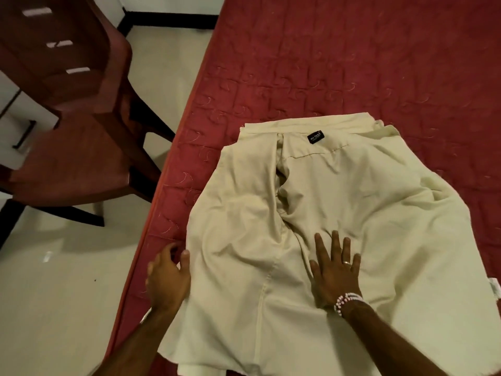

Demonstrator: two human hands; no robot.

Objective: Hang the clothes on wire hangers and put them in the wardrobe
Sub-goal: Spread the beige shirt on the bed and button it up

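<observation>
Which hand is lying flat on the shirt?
The right hand, with the ring and bead bracelet, fingers spread on the cream shirt; the left hand is curled at its edge.

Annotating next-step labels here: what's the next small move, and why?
Probably the left hand pinches the left edge of the shirt and draws it outward to flatten it. The right hand lies flat, pinning the creased middle on the bedspread. The left hand's curled fingers sit at that edge, grip unclear. No hanger is in view.
</observation>
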